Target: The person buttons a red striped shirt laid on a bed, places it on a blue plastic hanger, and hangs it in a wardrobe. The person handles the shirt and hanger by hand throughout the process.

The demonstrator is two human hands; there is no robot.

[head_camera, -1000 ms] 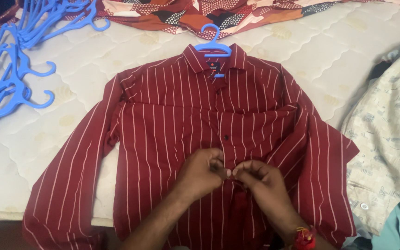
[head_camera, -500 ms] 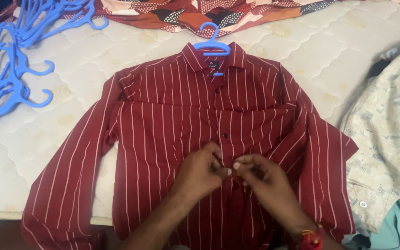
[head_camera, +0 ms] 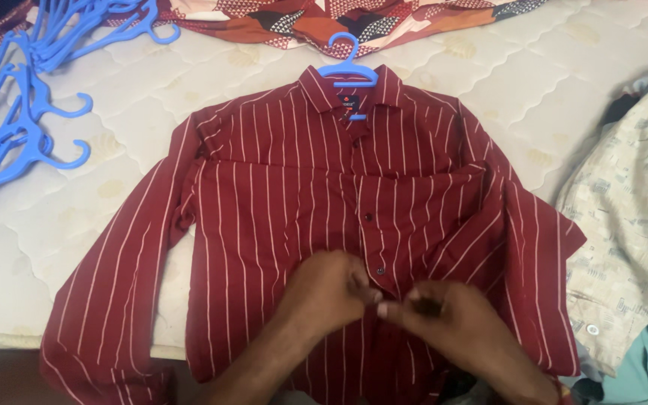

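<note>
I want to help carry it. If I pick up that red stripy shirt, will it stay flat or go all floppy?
Probably floppy: the shirt already folds and creases across the chest on the mattress. It looks thin, so likely light. The hanger in its collar should keep the shoulders in shape, but the sleeves would likely dangle.

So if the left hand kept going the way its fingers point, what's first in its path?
The left hand points right along the shirt placket, so it would meet the right hand fingertips almost at once; they look touching or nearly so.
</note>
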